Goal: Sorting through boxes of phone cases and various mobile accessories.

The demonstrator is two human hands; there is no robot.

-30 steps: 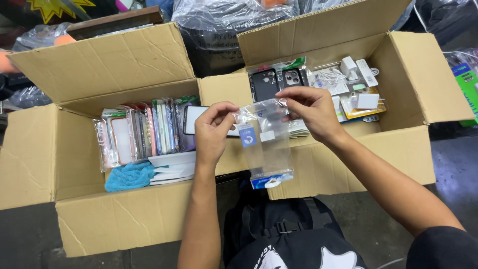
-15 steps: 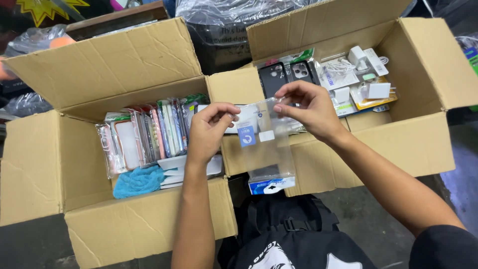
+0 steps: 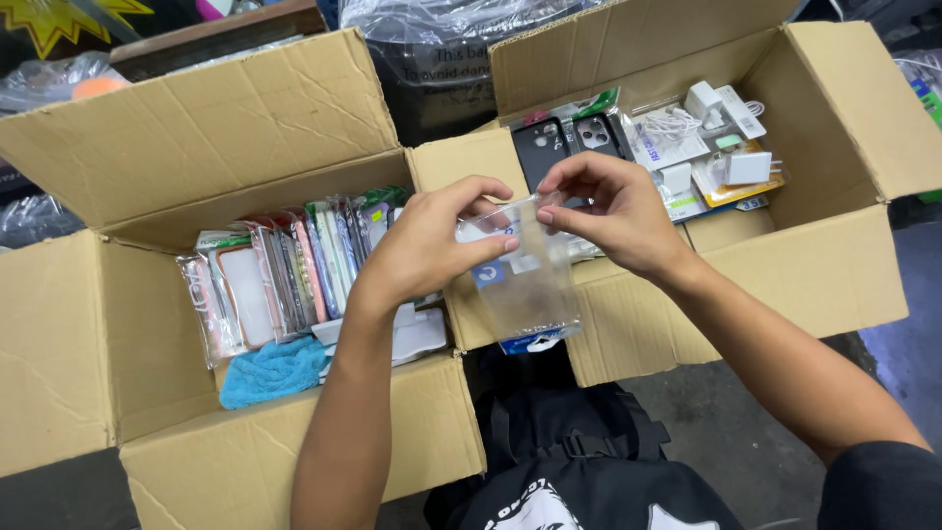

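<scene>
Left cardboard box (image 3: 147,393) sat open on dark floor (image 3: 716,432), flaps spread; row of packaged phone cases (image 3: 285,275) stood upright inside, blue cloth (image 3: 273,371) at near edge. Left hand (image 3: 432,245) pinched top left corner of clear plastic sleeve (image 3: 525,285); right hand (image 3: 608,211) pinched top right corner, both grips narrow. Sleeve hung over gap between boxes, possibly holding clear case. Right cardboard box (image 3: 824,275) held black phone cases (image 3: 564,142), white chargers (image 3: 726,137). Plastic-wrapped bundle (image 3: 432,49) behind boxes.
</scene>
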